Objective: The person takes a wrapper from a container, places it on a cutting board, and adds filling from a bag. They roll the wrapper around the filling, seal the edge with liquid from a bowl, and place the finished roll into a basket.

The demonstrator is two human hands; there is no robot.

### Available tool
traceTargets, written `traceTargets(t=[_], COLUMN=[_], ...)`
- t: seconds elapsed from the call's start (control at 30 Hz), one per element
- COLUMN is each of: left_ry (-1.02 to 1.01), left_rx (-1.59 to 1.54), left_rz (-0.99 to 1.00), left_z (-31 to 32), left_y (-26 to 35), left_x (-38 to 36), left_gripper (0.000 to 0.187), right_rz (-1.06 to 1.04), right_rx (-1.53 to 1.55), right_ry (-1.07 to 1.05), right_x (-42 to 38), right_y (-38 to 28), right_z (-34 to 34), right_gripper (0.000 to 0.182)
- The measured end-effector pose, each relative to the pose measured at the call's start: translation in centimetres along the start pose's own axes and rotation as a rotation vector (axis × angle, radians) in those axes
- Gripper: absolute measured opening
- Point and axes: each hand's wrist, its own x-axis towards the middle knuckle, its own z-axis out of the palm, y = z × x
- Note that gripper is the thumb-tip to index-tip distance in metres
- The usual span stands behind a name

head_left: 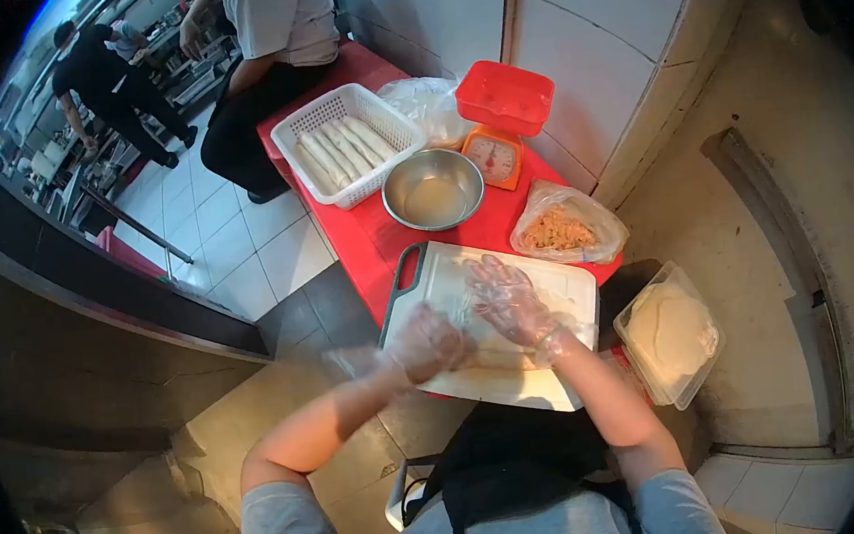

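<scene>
Your right hand [505, 299], clear plastic glove on, over upper middle of cutting board [575, 295], toward 12 o'clock, fingers spread. Your left hand [425, 343], gloved too, at 9 o'clock; motion blur, can't tell whether pinching anything. Pale strip [505, 360] on board at 6 o'clock, just below your hands. Around board: plastic bag [596, 218] with orange filling [557, 232] at 1, scale [496, 159] at 12, metal bowl [405, 183] at 11, basket [390, 117] of white rolls [343, 151] beyond bowl, tub [701, 376] at 3.
</scene>
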Motion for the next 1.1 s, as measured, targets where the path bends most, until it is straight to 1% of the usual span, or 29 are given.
traceTargets(t=[0.03,0.07,0.13,0.17,0.2,0.27,0.3,0.37,0.4,0.5,0.57,0.6,0.67,0.7,0.73,0.77,0.83,0.87,0.97,1.03,1.1], left_ry=[-0.130,-0.260,-0.187,-0.140,-0.155,-0.243,-0.290,-0.267,-0.253,0.037,0.136,0.184,0.381,0.475,0.425,0.417,0.460,0.460,0.436,0.409,0.437], left_rx=[-0.046,-0.093,-0.264,-0.339,-0.377,-0.372,-0.371,-0.323,-0.295,-0.240,-0.269,-0.287,-0.383,-0.433,-0.492,-0.488,-0.480,-0.482,-0.491,-0.488,-0.487], left_rz=[-0.013,-0.026,0.054,0.097,0.096,0.038,0.011,0.014,0.014,-0.035,-0.151,-0.207,-0.059,0.014,-0.011,0.034,0.107,0.099,0.066,0.025,0.036], left_z=[-4.4,-6.2,-5.0,-4.5,-4.3,-5.0,-5.1,-5.1,-5.2,-4.6,-3.9,-3.4,-2.2,-1.7,-1.8,-1.7,0.0,0.4,0.3,0.5,0.4], left_y=[0.0,-0.1,-1.6,-2.4,-2.8,-2.7,-2.5,-2.4,-2.4,-2.4,-2.6,-2.7,-2.7,-2.4,-0.4,1.3,2.9,3.1,3.7,4.0,4.0], left_x=[1.3,2.0,1.1,1.0,1.1,1.4,1.5,1.5,1.5,0.7,0.2,0.0,-0.8,-1.4,-1.7,-1.8,-1.7,-1.5,-1.6,-2.2,-2.1], left_gripper=[0.026,0.020,0.017,0.016,0.022,0.027,0.029,0.034,0.036,0.040,0.039,0.038,0.033,0.031,0.029,0.033,0.035,0.035,0.033,0.032,0.030], right_rz=[0.003,0.005,-0.059,-0.066,-0.073,-0.026,-0.022,-0.017,-0.026,-0.045,-0.034,-0.025,-0.005,0.015,0.034,0.051,-0.080,-0.146,-0.034,-0.063,-0.084], right_rx=[0.025,0.051,0.166,0.187,0.209,0.200,0.192,0.175,0.217,0.305,0.314,0.299,0.273,0.249,0.226,0.204,0.110,0.062,0.173,0.201,0.220], right_ry=[0.078,0.154,0.117,0.122,0.127,0.155,0.152,0.158,0.176,0.242,0.282,0.261,0.220,0.238,0.253,0.265,0.425,0.505,0.207,0.235,0.298], right_x=[-1.1,-2.4,-6.9,-8.0,-9.1,-10.4,-10.7,-10.5,-10.3,-8.8,-8.0,-7.6,-6.8,-6.8,-6.7,-6.7,-6.5,-6.5,-7.2,-7.4,-7.3], right_y=[-0.4,-0.6,-1.3,-1.9,-2.5,-4.5,-4.4,-3.6,-3.1,-1.6,-0.9,-0.6,-0.3,-0.4,-0.4,-0.5,-1.8,-2.4,-4.6,-4.9,-5.2], right_z=[-0.6,-0.9,-0.2,-0.6,-1.1,-4.2,-3.9,-2.8,-2.2,-1.0,-0.9,-1.2,-1.5,-1.1,-0.3,0.5,2.0,2.6,1.2,1.1,0.9], right_gripper=[0.059,0.057,0.048,0.045,0.042,0.039,0.037,0.034,0.029,0.017,0.011,0.010,0.008,0.010,0.013,0.016,0.022,0.025,0.035,0.034,0.032])
